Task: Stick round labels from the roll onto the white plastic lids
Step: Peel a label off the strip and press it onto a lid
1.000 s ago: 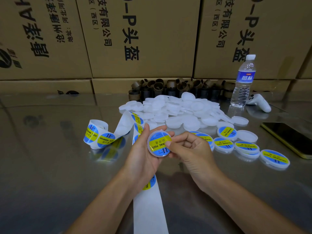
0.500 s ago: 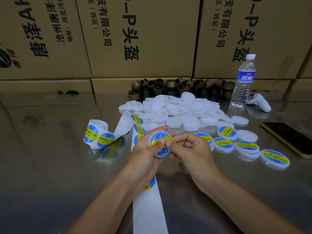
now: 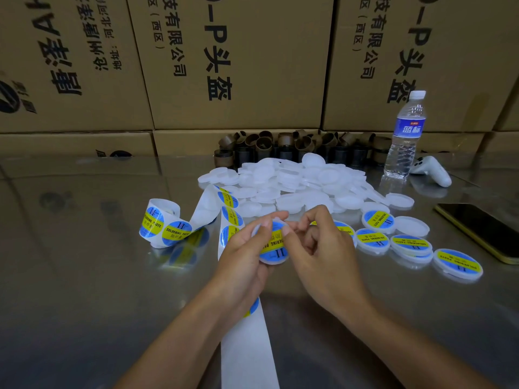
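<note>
Thumb of the left hand just slid over the label, fingers gripping the lid; right hand pinches its rim. Basically stuck.

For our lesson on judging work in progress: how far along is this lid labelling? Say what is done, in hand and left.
Done: several labelled lids lie at the right of the table. In hand: the left hand and right hand grip the held lid, apparently smoothing its label. Left: a big pile of bare lids, with labels on the roll.
</note>
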Demonstrator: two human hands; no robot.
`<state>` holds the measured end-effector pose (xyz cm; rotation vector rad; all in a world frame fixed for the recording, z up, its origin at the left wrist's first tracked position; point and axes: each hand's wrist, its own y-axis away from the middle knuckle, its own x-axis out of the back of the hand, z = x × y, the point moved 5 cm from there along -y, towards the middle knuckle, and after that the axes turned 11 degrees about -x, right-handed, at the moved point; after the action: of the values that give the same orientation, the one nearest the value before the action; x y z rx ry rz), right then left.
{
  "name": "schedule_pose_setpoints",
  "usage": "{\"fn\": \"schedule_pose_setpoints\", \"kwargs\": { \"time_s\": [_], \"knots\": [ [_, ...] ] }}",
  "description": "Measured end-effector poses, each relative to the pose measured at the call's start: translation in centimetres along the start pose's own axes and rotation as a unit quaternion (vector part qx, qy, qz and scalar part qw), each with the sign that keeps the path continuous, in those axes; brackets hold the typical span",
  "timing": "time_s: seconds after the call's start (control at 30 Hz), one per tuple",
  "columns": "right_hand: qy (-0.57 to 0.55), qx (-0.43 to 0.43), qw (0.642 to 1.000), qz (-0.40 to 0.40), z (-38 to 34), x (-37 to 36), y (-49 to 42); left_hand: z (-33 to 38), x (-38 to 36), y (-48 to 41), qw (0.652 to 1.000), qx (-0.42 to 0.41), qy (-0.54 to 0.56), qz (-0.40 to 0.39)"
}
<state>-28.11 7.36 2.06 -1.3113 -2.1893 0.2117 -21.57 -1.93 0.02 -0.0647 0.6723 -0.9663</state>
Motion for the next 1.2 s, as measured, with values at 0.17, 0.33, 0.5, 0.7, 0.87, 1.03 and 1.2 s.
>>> {"fn": "schedule_pose_setpoints", "kwargs": {
  "time_s": [0.17,0.33,0.5,0.7,0.87,1.03,1.2],
  "knots": [
    [-0.153,-0.12,0.977,-0.085,0.8,-0.6,-0.5,0.2,0.1,-0.3,0.999,0.002,0.039,-0.001],
    [-0.249,-0.121,0.951,-0.135,0.7,-0.9,-0.4,-0.1,0.2,-0.1,1.0,0.007,0.006,0.004],
    [-0.269,-0.123,0.952,-0.075,1.2,-0.3,-0.8,-0.4,1.3,0.2,0.99,0.001,-0.138,0.027],
    [-0.204,-0.093,0.97,-0.096,1.0,-0.6,-0.6,0.0,1.7,0.1,0.986,-0.017,-0.152,0.062],
    [-0.195,-0.085,0.975,-0.07,1.1,-0.7,-0.7,-0.1,1.4,0.2,0.987,-0.01,-0.146,0.059],
    [-0.26,-0.116,0.958,-0.038,1.6,-0.3,-0.8,-0.4,1.0,0.3,0.986,-0.002,-0.162,0.025],
    [-0.234,-0.115,0.965,-0.037,1.8,-0.2,-0.9,-0.4,1.4,0.2,0.982,-0.013,-0.184,0.028]
  ]
}}
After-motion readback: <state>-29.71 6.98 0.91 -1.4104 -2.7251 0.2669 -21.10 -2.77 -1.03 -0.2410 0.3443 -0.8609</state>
